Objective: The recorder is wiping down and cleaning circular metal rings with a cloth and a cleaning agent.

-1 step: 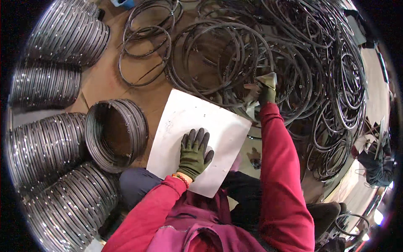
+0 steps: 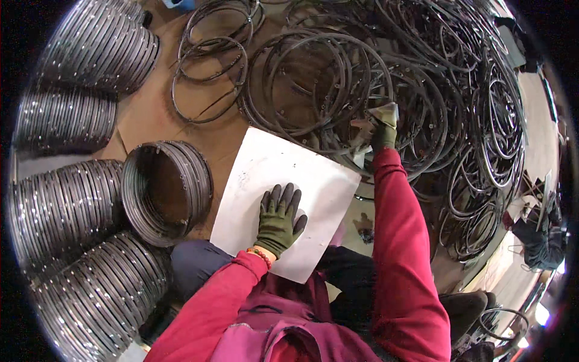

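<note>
A white rectangular board (image 2: 241, 199) lies tilted across my lap, its surface marked with small dark specks and smudges. My left hand (image 2: 280, 222), in a green glove with dark fingers, rests flat on it with the fingers spread. On the far right of the board, my right hand (image 2: 383, 136) reaches forward in a green glove, closed at a pale wedge-shaped piece (image 2: 385, 114). Its fingers are mostly hidden, and I cannot tell what that piece is. Dark wire-like rings (image 2: 338, 114) lie around and beyond this hand.
Upright rows of dark rings (image 2: 66, 205) line the left side. A shorter bundle of rings (image 2: 196, 187) stands beside the board. A large tangled heap of rings (image 2: 488, 114) fills the right and far right. Loose rings (image 2: 175, 90) lie on the brown floor (image 2: 145, 117) ahead.
</note>
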The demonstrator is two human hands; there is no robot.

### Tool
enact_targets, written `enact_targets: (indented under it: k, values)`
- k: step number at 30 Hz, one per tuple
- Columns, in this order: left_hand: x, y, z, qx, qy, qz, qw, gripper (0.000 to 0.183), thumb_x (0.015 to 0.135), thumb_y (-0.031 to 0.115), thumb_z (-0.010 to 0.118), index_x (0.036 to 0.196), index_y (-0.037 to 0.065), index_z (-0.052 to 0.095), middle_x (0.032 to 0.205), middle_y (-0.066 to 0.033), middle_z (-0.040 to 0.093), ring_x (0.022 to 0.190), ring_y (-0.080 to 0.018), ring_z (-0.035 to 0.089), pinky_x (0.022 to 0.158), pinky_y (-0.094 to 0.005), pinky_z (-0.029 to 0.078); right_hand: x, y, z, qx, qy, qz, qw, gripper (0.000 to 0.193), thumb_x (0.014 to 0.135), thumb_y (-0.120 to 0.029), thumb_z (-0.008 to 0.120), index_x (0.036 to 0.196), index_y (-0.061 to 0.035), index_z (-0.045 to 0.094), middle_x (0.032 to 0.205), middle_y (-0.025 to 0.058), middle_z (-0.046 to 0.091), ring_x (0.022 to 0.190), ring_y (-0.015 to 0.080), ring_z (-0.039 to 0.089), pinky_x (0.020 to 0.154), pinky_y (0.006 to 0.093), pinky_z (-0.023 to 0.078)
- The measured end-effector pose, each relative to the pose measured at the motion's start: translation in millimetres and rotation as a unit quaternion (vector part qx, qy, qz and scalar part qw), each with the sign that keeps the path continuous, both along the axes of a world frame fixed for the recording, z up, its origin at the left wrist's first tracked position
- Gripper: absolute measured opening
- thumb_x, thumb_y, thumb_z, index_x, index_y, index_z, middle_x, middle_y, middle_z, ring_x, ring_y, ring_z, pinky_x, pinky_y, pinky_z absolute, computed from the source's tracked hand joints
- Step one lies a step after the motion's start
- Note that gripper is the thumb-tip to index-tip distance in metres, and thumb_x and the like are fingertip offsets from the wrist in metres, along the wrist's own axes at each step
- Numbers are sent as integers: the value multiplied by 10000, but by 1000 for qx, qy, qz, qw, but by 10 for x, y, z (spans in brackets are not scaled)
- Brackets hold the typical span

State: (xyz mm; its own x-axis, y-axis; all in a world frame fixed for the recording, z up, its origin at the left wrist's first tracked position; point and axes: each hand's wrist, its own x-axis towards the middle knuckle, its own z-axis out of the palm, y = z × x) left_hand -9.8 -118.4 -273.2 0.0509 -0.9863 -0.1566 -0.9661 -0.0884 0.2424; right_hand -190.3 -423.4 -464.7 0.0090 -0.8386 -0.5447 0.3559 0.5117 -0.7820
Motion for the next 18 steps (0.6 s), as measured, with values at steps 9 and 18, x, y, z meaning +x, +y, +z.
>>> enact_targets:
  k: [9,18]
  values:
    - [-254,-113,-43,-84,52,-28,995,610,801,345,513,1316,50,373,1391,-153,308,1277,-357,265,1053,-503,170,-553,-144,2309,-313,-101,-59,943,261,925,-271,466,1083,-72,528,889,47,593,755,172,592,651,291,492]
    - [-199,5,-163,-111,58,-52,991,645,792,391,537,1324,68,366,1408,-160,278,1296,-354,236,1065,-498,142,-1616,1123,3749,-447,166,-58,877,318,881,-270,515,1105,-54,450,875,91,589,736,178,587,644,278,492]
